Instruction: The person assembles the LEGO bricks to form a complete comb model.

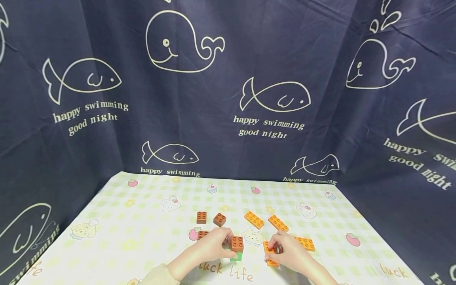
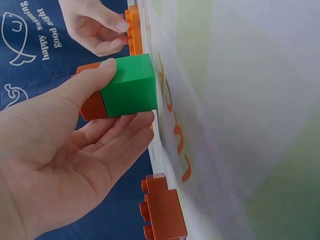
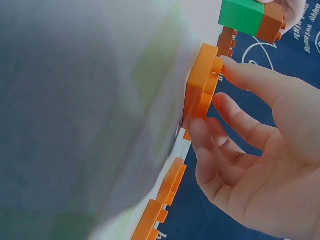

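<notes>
My left hand pinches a two-brick stack between thumb and fingers. Its lower part is a green toy building brick, and a brown brick sits on top with its studs up. In the left wrist view the stack is just by the tablecloth; whether it touches is unclear. To the right, my right hand grips a long orange brick lying studded side up. The thumb is at one end, and the fingers are at the other. The hand covers part of this brick in the head view.
Behind my left hand lie brown bricks, one of them partly hidden by it. Flat orange bricks lie beyond my right hand, and another orange brick is just right of it. A patterned cloth covers the table; dark curtains surround it.
</notes>
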Tool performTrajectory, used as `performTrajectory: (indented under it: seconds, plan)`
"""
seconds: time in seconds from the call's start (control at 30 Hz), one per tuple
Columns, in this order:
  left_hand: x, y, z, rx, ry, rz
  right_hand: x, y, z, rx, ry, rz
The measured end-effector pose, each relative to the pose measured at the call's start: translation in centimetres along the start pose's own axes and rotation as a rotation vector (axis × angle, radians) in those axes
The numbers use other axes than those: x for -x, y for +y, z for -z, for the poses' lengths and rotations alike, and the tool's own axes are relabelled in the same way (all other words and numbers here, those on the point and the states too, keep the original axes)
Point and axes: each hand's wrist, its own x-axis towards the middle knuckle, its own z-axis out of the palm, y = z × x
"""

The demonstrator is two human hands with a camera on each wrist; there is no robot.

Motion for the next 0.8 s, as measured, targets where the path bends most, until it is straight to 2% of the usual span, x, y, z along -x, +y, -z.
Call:
performTrajectory:
  seconds: [0.17,0.4,0.57,0.8]
  plan:
    - [0.05,0.09,-0.02,-0.012,-0.001,0.003,-0.02,0.26,-0.05,-0.016,0.0,0.023]
    - [0.02,0.07,-0.03,-0.017,-0.003,0.0,-0.15,0.13,-0.12,0.026,0.011,-0.003]
    - [-0.02,0.0,-0.01,-0.016,-0.006,-0.002,0.01,0.0,-0.11,0.044,0.032,-0.067]
    - [-0.02,0.01,-0.01,0.001,-0.01,0.007,-0.11,0.14,-0.29,0.045,0.032,-0.203]
